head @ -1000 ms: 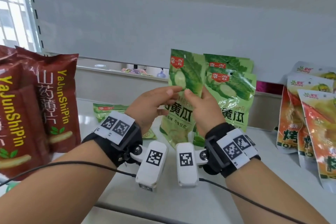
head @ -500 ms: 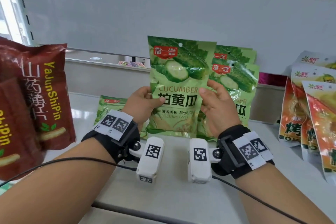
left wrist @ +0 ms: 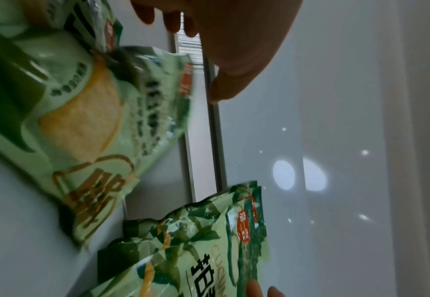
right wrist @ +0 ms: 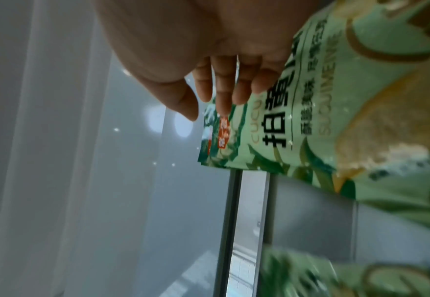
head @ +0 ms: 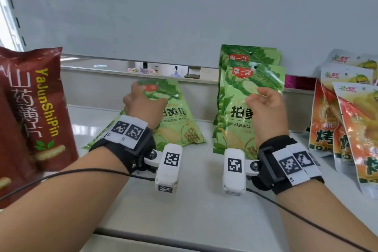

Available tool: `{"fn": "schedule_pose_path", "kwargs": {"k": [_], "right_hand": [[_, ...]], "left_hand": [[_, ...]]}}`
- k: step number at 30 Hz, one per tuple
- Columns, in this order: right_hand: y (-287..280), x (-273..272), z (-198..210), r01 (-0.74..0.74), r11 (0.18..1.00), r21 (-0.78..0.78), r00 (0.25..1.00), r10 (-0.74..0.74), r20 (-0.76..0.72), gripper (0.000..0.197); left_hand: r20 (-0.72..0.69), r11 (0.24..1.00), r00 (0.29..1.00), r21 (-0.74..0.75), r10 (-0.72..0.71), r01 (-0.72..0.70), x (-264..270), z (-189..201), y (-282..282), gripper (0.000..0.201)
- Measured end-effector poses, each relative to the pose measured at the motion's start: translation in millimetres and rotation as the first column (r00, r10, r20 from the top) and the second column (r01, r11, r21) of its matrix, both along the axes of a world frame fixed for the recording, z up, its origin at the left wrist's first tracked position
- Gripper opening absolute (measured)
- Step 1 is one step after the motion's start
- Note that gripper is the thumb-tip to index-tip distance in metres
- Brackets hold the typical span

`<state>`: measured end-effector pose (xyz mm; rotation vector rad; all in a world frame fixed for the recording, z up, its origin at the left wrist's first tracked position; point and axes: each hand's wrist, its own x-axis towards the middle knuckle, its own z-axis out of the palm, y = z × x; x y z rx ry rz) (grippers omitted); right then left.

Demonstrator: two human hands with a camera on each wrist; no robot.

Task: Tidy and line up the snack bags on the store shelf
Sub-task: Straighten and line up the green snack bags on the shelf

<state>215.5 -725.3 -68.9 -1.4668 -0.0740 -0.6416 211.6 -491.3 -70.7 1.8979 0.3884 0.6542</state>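
Observation:
Several green cucumber snack bags stand upright in a stack right of centre on the white shelf. My right hand rests its straight fingers on the front bag's face, thumb apart. Another green cucumber bag leans tilted to the left of the stack, over a further green bag lying flat. My left hand hovers at its top edge, fingers relaxed, with nothing between thumb and fingers. Whether it touches the bag is unclear.
Tall red-brown snack bags stand at the left. Orange and yellow snack bags lean in a row at the right. A low back panel closes the shelf behind.
Both hands held one green bag up and turned it face-on. That bag now stands at the front of the stack, and my left hand has moved left to the leaning bag.

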Motion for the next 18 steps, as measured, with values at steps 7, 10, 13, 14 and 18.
{"fn": "schedule_pose_path", "kwargs": {"k": [7, 10, 13, 14, 18], "right_hand": [[-34, 17, -3, 0.270, 0.961, -0.061, 0.954, -0.275, -0.117, 0.034], [-43, 23, -7, 0.305, 0.949, -0.080, 0.930, -0.315, -0.191, 0.039], [-48, 25, -10, 0.270, 0.960, -0.069, 0.938, -0.278, -0.208, 0.040], [-48, 25, -10, 0.265, 0.962, -0.073, 0.939, -0.274, -0.208, 0.040], [-48, 22, -8, 0.237, 0.969, -0.074, 0.952, -0.247, -0.179, 0.030]], "left_hand": [[0.221, 0.971, 0.945, 0.049, -0.240, 0.234, -4, 5, -35, 0.021], [0.160, 0.924, 0.911, 0.032, -0.381, 0.381, 0, 0, -51, 0.016], [0.107, 0.895, 0.892, -0.029, -0.440, 0.445, 7, -4, -63, 0.020], [0.094, 0.887, 0.887, -0.051, -0.452, 0.458, 9, -5, -66, 0.022], [0.069, 0.867, 0.874, -0.109, -0.482, 0.487, 16, -7, -81, 0.033]]}}
